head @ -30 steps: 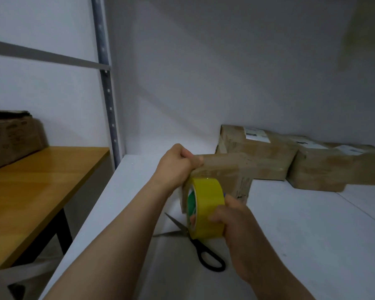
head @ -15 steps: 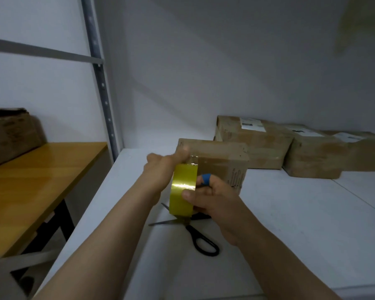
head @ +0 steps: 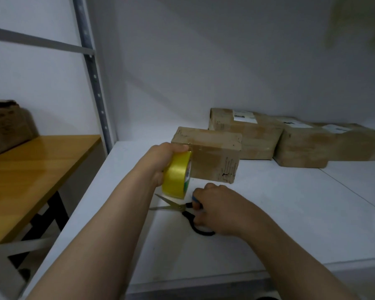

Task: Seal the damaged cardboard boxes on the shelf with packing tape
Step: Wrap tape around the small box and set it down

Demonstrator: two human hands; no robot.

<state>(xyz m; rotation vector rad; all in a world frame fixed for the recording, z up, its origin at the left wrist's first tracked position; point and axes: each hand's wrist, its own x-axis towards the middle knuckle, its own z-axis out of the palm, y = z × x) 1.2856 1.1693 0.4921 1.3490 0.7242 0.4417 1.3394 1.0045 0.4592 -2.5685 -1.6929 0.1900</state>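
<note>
A small worn cardboard box [head: 214, 156] stands near the front left of the white shelf [head: 290, 213]. My left hand [head: 160, 161] grips a roll of yellow packing tape [head: 175, 174] against the box's left end. Black-handled scissors [head: 182, 210] lie on the shelf just in front of the box, blades pointing left. My right hand [head: 217, 210] rests on the scissors' handles, fingers curled around them; a blue band shows on one fingertip.
Three more cardboard boxes [head: 247, 131] sit in a row along the back wall to the right. A perforated metal upright [head: 93, 79] bounds the shelf's left side. A wooden table [head: 30, 169] with another box [head: 7, 124] stands further left.
The tape roll has passed from my right hand to my left, which now holds it against the box's end. My right hand dropped to the shelf and took hold of the scissors.
</note>
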